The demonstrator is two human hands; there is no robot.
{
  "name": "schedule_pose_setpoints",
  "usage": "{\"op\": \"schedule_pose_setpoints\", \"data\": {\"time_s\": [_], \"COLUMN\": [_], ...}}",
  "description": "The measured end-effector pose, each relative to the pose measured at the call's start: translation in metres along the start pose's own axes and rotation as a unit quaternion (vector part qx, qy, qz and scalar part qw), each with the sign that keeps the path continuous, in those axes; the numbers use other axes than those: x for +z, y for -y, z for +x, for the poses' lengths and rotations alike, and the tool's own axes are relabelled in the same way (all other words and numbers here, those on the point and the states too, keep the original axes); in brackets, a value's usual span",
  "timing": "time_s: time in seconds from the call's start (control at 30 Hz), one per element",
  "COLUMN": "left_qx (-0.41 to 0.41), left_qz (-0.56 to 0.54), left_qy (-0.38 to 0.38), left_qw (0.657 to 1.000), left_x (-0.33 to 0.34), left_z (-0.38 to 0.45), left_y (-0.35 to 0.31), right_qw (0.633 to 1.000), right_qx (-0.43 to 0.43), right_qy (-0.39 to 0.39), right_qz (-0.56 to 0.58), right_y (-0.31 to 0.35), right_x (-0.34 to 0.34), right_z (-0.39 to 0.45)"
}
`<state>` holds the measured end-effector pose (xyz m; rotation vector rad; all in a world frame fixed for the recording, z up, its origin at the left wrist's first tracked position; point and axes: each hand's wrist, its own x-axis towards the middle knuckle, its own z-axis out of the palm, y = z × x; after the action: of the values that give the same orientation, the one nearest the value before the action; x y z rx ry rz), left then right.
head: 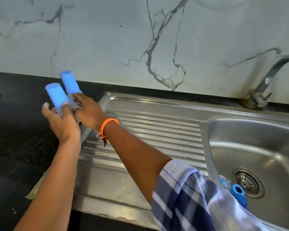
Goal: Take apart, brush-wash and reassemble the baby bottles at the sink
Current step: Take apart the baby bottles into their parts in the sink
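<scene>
Two baby bottles with tall blue caps are at the left of the sink's draining board, over the black counter. My left hand (pixel 62 120) grips the nearer bottle (pixel 57 95) round its clear body. My right hand (pixel 88 110), with an orange band at the wrist, grips the farther bottle (pixel 70 82). Both bottles tilt back to the left. In the sink basin, near the drain, lie a blue ring (pixel 238 191) and a clear bottle part (pixel 223 181), partly hidden by my checked sleeve.
The steel sink (pixel 250 147) has a ribbed draining board (pixel 148 130) on its left and a drain strainer (pixel 248 182). A tap (pixel 267 80) stands at the back right against the marble wall. Black counter (pixel 15 139) lies to the left.
</scene>
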<state>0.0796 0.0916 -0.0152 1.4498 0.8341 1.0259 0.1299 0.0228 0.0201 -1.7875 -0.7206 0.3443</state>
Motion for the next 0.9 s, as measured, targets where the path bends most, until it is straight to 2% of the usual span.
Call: {"op": "schedule_pose_setpoints", "data": {"time_s": [0.1, 0.23, 0.3, 0.4, 0.5, 0.63, 0.7, 0.8, 0.9], "left_qx": [0.027, 0.049, 0.076, 0.13, 0.179, 0.28, 0.304, 0.341, 0.383], "left_qz": [0.0, 0.017, 0.04, 0.074, 0.098, 0.145, 0.144, 0.155, 0.176], "left_qy": [0.031, 0.052, 0.073, 0.127, 0.193, 0.239, 0.277, 0.34, 0.363], "left_qw": [0.999, 0.997, 0.994, 0.981, 0.96, 0.918, 0.9, 0.863, 0.831], "left_x": [0.002, 0.009, 0.017, 0.032, 0.043, 0.058, 0.068, 0.083, 0.096], "left_z": [0.003, -0.009, -0.019, -0.04, -0.07, -0.114, -0.132, -0.161, -0.193], "left_y": [0.002, 0.003, -0.001, -0.016, -0.032, -0.052, -0.058, -0.061, -0.062], "right_qw": [0.999, 0.999, 0.997, 0.986, 0.965, 0.953, 0.949, 0.959, 0.975], "right_qx": [-0.002, -0.026, -0.027, -0.008, 0.02, 0.029, 0.03, 0.034, 0.045], "right_qy": [0.017, -0.044, -0.068, -0.09, -0.097, -0.1, -0.099, -0.094, -0.11], "right_qz": [-0.031, 0.004, 0.034, 0.138, 0.241, 0.286, 0.297, 0.266, 0.189], "right_y": [0.001, -0.005, -0.009, -0.006, -0.002, -0.003, -0.009, -0.022, -0.038], "right_x": [0.007, -0.01, -0.026, -0.057, -0.097, -0.154, -0.182, -0.227, -0.26], "right_z": [0.013, 0.005, -0.006, -0.031, -0.061, -0.108, -0.133, -0.177, -0.219]}}
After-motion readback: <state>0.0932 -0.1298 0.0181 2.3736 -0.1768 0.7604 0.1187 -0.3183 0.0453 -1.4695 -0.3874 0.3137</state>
